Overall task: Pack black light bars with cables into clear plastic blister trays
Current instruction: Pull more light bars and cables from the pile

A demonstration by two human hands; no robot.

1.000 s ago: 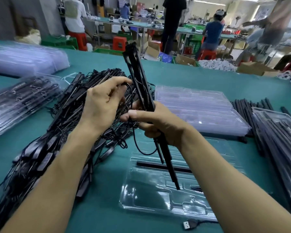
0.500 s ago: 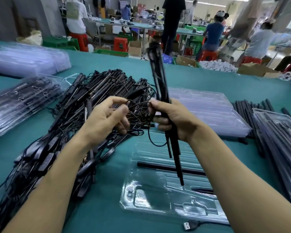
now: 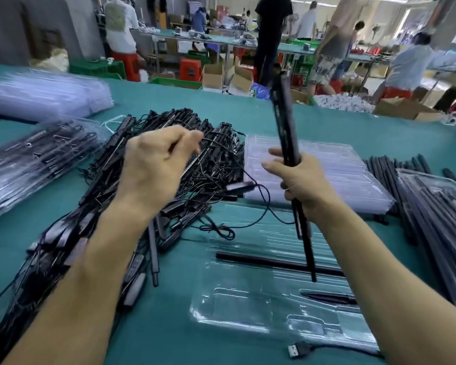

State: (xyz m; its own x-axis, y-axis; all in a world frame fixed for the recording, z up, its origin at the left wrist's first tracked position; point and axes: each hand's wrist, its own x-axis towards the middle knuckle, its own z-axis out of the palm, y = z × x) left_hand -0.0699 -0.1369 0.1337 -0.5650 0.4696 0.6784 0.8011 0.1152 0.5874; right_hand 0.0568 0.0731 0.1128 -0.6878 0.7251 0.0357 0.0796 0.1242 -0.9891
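Observation:
My right hand [image 3: 299, 177] grips a pair of black light bars [image 3: 284, 119] held nearly upright, their lower ends hanging over the open clear blister tray [image 3: 248, 306]. My left hand [image 3: 153, 164] pinches their thin black cable [image 3: 263, 191], which loops from my fingers down and across to the bars. One black bar [image 3: 274, 263] lies across the tray and a smaller black piece [image 3: 329, 298] sits in a lower slot. A large tangled pile of black light bars with cables [image 3: 132, 196] lies to the left.
A stack of empty clear trays [image 3: 332, 175] lies behind the open tray. Filled trays [image 3: 34, 159] are stacked at left and more clear trays [image 3: 40, 93] at far left. Loose black bars and trays [image 3: 432, 204] lie at right. A USB plug [image 3: 299, 350] rests near the table's front. People work in the background.
My right hand has carried the bars to the right and stood them more upright. My left hand has lifted away leftward, drawing the cable out between the hands.

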